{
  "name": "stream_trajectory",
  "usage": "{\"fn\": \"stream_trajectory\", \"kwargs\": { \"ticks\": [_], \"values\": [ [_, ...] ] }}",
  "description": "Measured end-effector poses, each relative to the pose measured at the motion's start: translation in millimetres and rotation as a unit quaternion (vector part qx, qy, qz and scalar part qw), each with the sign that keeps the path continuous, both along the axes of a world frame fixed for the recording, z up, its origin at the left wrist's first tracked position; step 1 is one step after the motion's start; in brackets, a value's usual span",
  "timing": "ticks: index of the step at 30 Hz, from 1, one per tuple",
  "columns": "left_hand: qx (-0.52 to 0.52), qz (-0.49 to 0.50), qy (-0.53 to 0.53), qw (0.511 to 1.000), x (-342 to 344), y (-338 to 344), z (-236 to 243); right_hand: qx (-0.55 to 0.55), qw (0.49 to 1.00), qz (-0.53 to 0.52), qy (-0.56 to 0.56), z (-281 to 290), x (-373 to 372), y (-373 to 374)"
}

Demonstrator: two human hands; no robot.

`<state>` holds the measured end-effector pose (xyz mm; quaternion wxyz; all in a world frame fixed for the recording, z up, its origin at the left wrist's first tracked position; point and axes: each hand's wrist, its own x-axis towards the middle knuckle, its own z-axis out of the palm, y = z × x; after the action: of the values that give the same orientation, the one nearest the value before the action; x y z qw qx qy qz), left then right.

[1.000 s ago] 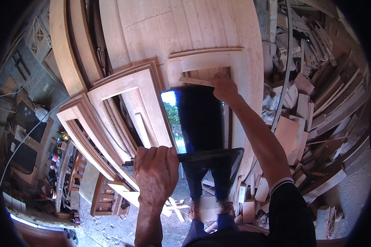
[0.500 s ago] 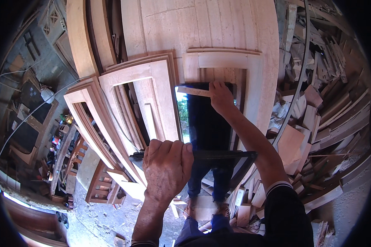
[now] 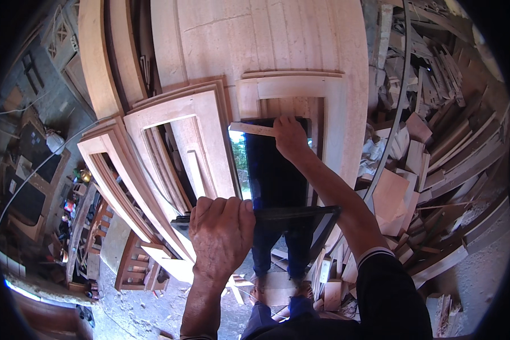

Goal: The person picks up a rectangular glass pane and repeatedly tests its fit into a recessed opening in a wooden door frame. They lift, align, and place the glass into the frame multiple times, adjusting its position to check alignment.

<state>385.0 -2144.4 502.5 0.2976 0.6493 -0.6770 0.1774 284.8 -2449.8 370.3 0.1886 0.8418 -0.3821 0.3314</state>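
Note:
My left hand point(image 3: 221, 238) grips the top edge of dark glass panes point(image 3: 294, 214) held upright low in front of me. My right hand point(image 3: 292, 139) holds a pale thin wooden strip point(image 3: 249, 129) across the upper end of another dark, reflective glass pane point(image 3: 272, 170). That pane leans within a wooden door frame point(image 3: 292, 85), against a large pale wooden panel point(image 3: 255, 34). To its left stand stacked door frames point(image 3: 170, 105) with rectangular openings, some with loose strips inside. The lower glass hides part of the leaning pane.
Long curved boards point(image 3: 96, 51) lean at upper left. A heap of offcuts and planks point(image 3: 447, 170) fills the right side. A cluttered low bench point(image 3: 82, 226), a slatted wooden piece point(image 3: 133, 255) and a grey cable point(image 3: 37, 164) are on the left; the concrete floor point(image 3: 124, 317) shows below.
My right hand and the strip have moved down from the frame's opening onto the upper part of the dark pane. My left hand keeps its grip. The camera view has shifted slightly.

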Motion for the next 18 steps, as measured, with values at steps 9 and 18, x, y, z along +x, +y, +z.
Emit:
{"fn": "stream_trajectory", "kwargs": {
  "ticks": [9, 18],
  "values": [
    [-0.022, -0.025, -0.017, 0.999, 1, -3, -3, -0.024, 1.0, 0.008, 0.002, 8, -6, -7],
    [-0.031, -0.016, -0.016, 0.999, -2, -3, -5, 0.01, 1.0, 0.0, -0.022, -5, -7, -3]
  ]
}}
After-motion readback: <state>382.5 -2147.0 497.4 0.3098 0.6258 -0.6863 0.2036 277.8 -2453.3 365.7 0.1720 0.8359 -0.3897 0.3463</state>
